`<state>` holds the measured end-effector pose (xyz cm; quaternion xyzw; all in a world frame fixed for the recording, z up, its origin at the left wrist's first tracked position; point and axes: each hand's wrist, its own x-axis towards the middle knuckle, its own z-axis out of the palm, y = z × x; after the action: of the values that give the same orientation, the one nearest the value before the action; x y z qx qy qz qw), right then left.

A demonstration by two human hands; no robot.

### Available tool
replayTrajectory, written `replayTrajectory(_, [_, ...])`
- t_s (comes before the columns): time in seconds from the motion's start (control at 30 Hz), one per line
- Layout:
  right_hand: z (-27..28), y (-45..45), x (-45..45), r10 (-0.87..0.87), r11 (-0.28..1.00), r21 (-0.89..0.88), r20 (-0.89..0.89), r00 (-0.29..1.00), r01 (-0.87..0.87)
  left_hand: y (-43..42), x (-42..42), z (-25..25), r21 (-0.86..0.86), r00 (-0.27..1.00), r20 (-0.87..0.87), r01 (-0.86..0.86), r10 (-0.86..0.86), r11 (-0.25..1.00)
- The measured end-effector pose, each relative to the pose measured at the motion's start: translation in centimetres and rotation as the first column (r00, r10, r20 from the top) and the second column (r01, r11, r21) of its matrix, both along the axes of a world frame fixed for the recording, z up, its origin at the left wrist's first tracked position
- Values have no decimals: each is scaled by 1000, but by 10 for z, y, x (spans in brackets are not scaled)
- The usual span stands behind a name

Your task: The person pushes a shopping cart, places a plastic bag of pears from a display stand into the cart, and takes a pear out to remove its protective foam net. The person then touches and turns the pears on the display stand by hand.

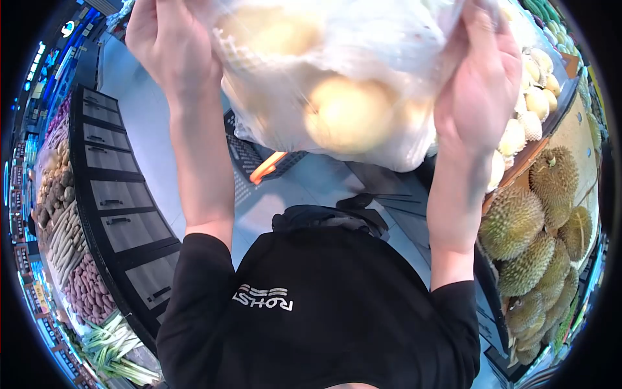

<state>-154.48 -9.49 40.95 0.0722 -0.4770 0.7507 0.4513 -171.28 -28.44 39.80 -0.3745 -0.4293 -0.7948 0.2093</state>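
Market aisle between produce displays: root vegetables [65, 227] at left; the left hand [172, 39], curled on the bag's edge, fingertips cropped; an orange basket handle [267, 167] below; raised centrally, a clear bag [350, 117] of yellow fruit, likely weighty, slack, bruisable, best supported underneath; the right hand [483, 78], closed on the opposite edge; durians [541, 227], a snagging hazard.

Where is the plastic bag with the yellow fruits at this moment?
In the head view, the plastic bag is at top centre, between the left hand and the right hand.
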Motion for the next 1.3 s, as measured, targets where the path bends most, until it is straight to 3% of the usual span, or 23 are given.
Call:
replayTrajectory(0.07, [-11,-37,-12,140,990,17,74,987,-141,-47,6,-14,-29,994,1,-107,107,994])
replayTrajectory(0.1, [-16,-56,-23,157,987,9,98,983,-159,-62,15,-16,-44,976,-21,-219,218,975])
replayTrajectory(0.27, [-56,-136,-81,317,947,-22,245,916,-322,-161,14,-43,-120,901,20,-428,433,896])
replayTrajectory(0.4, [-104,-173,-125,230,960,89,288,930,-265,-201,-4,-66,-210,830,6,-544,558,812])
replayTrajectory(0.47, [-122,-181,-136,265,955,39,331,906,-293,-209,-15,-86,-251,816,-1,-559,578,790])
replayTrajectory(0.57, [-159,-187,-158,310,946,-32,379,872,-323,-212,-39,-120,-310,833,96,-495,544,812])
replayTrajectory(0.63, [-182,-188,-171,325,940,-33,380,866,-339,-209,-57,-143,-294,826,310,-387,470,874])
replayTrajectory(0.73, [-217,-184,-188,327,940,-56,424,845,-336,-201,-87,-176,-333,800,421,-301,427,893])
replayTrajectory(0.87, [-265,-178,-197,212,971,-22,532,820,-236,-188,-113,-211,-531,749,485,-157,451,832])
replayTrajectory(0.93, [-290,-178,-192,245,966,-91,620,745,-242,-177,-121,-229,-583,691,558,-68,460,809])
replayTrajectory(0.97, [-314,-180,-192,177,974,-22,688,704,-224,-176,-128,-243,-590,690,562,-51,456,806])
replayTrajectory(1.0, [-318,-182,-191,253,964,-107,666,701,-245,-179,-138,-260,-588,663,605,-2,441,809])
replayTrajectory(1.1, [-352,-192,-187,284,942,-94,734,617,-322,-176,-158,-294,-612,609,659,94,441,785])
replayTrajectory(1.23, [-387,-211,-187,315,947,-194,729,608,-257,-172,-183,-326,-602,542,734,239,409,762])
replayTrajectory(1.3, [-401,-218,-189,226,969,-130,799,557,-208,-170,-192,-340,-581,515,767,305,382,755])
